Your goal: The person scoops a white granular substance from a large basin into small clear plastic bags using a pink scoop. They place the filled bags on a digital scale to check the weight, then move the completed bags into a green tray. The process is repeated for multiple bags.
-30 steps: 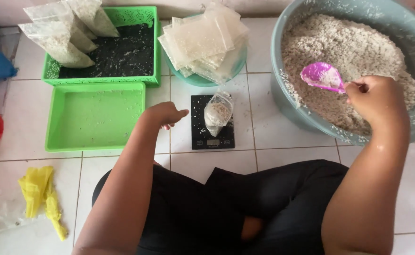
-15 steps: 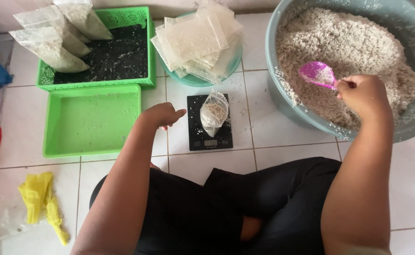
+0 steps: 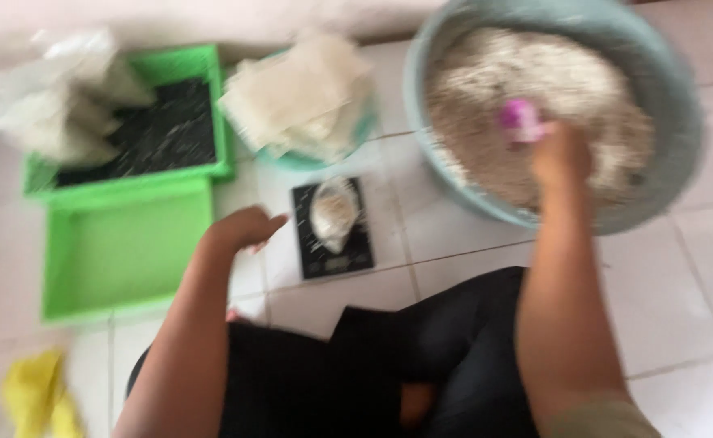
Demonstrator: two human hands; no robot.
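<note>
Our right hand (image 3: 562, 154) grips a pink scoop (image 3: 520, 118) in the grain basin (image 3: 665, 89); our left hand (image 3: 243, 229) hovers half-curled, empty, beside the scale (image 3: 332, 258).

Two green trays (image 3: 125, 264) – one basin (image 3: 665, 170)

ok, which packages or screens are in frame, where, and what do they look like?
Small clear plastic bag: on the black scale, part-filled with pale grain.
Flat black digital scale: floor centre, display strip blurred.
Filled clear bags: far green tray, top left.
Empty clear bags: stacked, top centre.
</note>
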